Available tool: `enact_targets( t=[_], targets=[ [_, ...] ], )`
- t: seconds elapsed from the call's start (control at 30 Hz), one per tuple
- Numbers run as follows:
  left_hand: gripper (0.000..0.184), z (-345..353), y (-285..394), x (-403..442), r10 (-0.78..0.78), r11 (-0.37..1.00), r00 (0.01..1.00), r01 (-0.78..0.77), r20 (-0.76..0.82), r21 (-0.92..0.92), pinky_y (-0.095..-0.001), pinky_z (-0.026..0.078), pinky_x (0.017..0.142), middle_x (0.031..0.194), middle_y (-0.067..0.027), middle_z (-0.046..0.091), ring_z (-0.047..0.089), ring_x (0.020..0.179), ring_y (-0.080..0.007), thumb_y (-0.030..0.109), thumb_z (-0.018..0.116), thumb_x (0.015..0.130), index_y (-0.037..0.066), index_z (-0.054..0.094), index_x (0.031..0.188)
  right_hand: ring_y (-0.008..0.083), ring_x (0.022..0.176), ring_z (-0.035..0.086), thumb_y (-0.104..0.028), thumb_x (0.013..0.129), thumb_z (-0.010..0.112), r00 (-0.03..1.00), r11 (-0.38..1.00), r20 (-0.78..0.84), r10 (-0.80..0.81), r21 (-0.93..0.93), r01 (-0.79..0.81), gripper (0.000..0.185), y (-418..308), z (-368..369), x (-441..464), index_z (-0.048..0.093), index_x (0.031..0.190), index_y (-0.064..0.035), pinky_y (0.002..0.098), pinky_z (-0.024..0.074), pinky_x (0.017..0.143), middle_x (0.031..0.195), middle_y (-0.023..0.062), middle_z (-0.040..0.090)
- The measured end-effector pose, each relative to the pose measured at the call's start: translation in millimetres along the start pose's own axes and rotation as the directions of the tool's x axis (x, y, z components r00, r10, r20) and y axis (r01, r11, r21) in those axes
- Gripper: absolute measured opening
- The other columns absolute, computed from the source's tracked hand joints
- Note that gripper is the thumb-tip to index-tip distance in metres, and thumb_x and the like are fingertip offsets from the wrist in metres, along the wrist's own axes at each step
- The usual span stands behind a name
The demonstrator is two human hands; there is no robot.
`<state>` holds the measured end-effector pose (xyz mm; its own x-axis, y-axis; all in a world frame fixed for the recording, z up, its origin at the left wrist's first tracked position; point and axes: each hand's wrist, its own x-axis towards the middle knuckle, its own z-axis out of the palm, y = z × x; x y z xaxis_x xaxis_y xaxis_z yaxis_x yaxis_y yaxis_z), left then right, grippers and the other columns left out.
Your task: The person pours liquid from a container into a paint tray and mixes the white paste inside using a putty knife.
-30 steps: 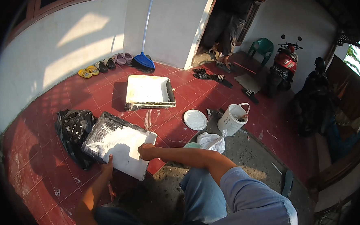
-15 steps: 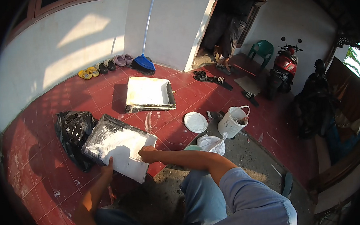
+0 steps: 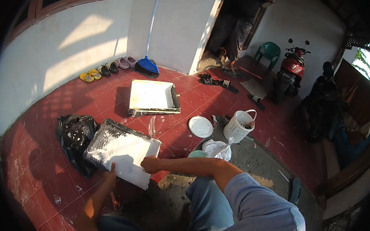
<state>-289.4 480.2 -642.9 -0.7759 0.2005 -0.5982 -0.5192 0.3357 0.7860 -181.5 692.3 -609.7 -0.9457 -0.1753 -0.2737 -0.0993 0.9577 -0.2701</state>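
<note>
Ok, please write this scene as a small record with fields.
Left hand: thumb on the near edge of the white-smeared board
Right hand: closed, over the board's right part; contents hidden
Left of board: black plastic bag
Beyond board: shallow white-stained box
Right of board: round white disc, white bucket
Farther back: blue broom, standing person

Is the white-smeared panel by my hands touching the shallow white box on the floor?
Apart. The head view shows red tile between the panel and box.
</note>
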Motion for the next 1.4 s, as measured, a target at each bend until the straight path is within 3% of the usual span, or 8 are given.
enact_targets(
  t=[0.13, 0.33, 0.4, 0.53, 0.63, 0.83, 1.03, 1.4],
  targets=[
    [0.081, -0.3, -5.2, 4.4, 0.174, 0.979, 0.973, -0.155, -0.15, 0.131, -0.0372, 0.043, 0.081, 0.112, -0.0209, 0.052, 0.053, 0.099, -0.0274, 0.058, 0.061, 0.07, -0.009, 0.047, 0.114, 0.0338, 0.081, 0.06, -0.015, 0.071, 0.05, 0.996, 0.998, -0.072, 0.054, -0.006, -0.055, 0.02, 9.6, -16.9, 2.2, 0.06, 0.077, 0.001, 0.043, 0.0474, 0.07, 0.081, 0.02, 0.061],
    [0.086, -3.2, 1.5, 5.0, 0.014, 0.99, 0.993, 0.002, -0.116, 0.139, -0.0369, 0.041, 0.084, 0.113, -0.0221, 0.051, 0.051, 0.103, -0.0282, 0.06, 0.062, 0.068, -0.011, 0.046, 0.114, 0.0344, 0.08, 0.06, -0.018, 0.073, 0.05, 0.999, 0.997, -0.001, -0.045, -0.06, 0.045, 0.022, -1.2, -7.6, -7.4, 0.061, 0.078, -0.0001, 0.0424, 0.0481, 0.069, 0.08, 0.0201, 0.061],
    [0.087, 0.2, -10.8, 20.9, 0.103, 0.979, 0.979, -0.069, -0.175, 0.194, -0.037, 0.041, 0.084, 0.112, -0.0224, 0.052, 0.051, 0.102, -0.0282, 0.061, 0.061, 0.067, -0.011, 0.046, 0.114, 0.032, 0.083, 0.06, -0.009, 0.068, 0.052, 0.989, 0.987, 0.033, 0.143, -0.076, -0.14, 0.018, 4.4, -19.5, -4.6, 0.061, 0.082, -0.0011, 0.0397, 0.0483, 0.069, 0.083, 0.0195, 0.061],
    [0.09, -4.3, -16.6, 33.6, 0.054, 0.959, 0.991, -0.018, -0.12, 0.282, -0.0372, 0.043, 0.081, 0.112, -0.022, 0.051, 0.052, 0.1, -0.0276, 0.062, 0.06, 0.067, -0.013, 0.044, 0.114, 0.0338, 0.077, 0.06, -0.017, 0.074, 0.049, 0.993, 0.999, -0.107, -0.043, -0.023, 0.041, 0.02, 4.3, -0.8, -3.7, 0.059, 0.076, -0.0002, 0.0432, 0.047, 0.07, 0.079, 0.0196, 0.061],
    [0.094, -2.8, -0.7, 5.0, 0.025, 0.996, 0.999, -0.023, -0.024, 0.082, -0.0375, 0.045, 0.075, 0.106, -0.0235, 0.053, 0.055, 0.096, -0.028, 0.066, 0.06, 0.064, -0.017, 0.047, 0.108, 0.0348, 0.082, 0.058, -0.024, 0.075, 0.053, 0.997, 0.997, 0.063, -0.039, -0.064, 0.043, 0.025, 3.1, -0.4, -4.7, 0.06, 0.078, -0.0005, 0.0438, 0.046, 0.071, 0.08, 0.0186, 0.061],
    [0.093, -3.0, -1.3, 9.9, 0.077, 0.93, 0.986, -0.017, -0.15, 0.368, -0.0353, 0.046, 0.072, 0.095, -0.0233, 0.058, 0.059, 0.086, -0.0268, 0.073, 0.057, 0.06, -0.016, 0.056, 0.091, 0.0315, 0.083, 0.057, -0.026, 0.077, 0.048, 0.991, 0.998, -0.13, 0.027, -0.049, -0.034, 0.025, 39.0, -1.9, -4.3, 0.059, 0.081, -0.0039, 0.0422, 0.047, 0.071, 0.08, 0.0169, 0.06],
    [0.093, -3.3, -13.1, 23.2, 0.124, 0.941, 0.977, -0.06, -0.175, 0.333, -0.0356, 0.048, 0.068, 0.091, -0.0223, 0.059, 0.06, 0.085, -0.0265, 0.073, 0.057, 0.059, -0.015, 0.056, 0.089, 0.036, 0.067, 0.056, -0.022, 0.08, 0.047, 0.952, 0.994, -0.292, -0.089, -0.081, 0.068, 0.02, 56.9, 2.1, -4.5, 0.053, 0.075, -0.0034, 0.044, 0.0446, 0.062, 0.069, 0.0159, 0.058],
    [0.084, -3.2, -4.9, 12.4, 0.105, 0.982, 0.99, -0.087, -0.098, 0.169, -0.0304, 0.055, 0.055, 0.093, -0.0199, 0.057, 0.061, 0.078, -0.023, 0.065, 0.06, 0.065, -0.016, 0.055, 0.087, 0.0348, 0.076, 0.059, -0.026, 0.078, 0.047, 0.978, 0.988, -0.143, 0.151, -0.013, -0.154, 0.025, 49.1, -20.5, 6.6, 0.059, 0.081, -0.0041, 0.0429, 0.047, 0.069, 0.081, 0.0207, 0.059]
  ],
)
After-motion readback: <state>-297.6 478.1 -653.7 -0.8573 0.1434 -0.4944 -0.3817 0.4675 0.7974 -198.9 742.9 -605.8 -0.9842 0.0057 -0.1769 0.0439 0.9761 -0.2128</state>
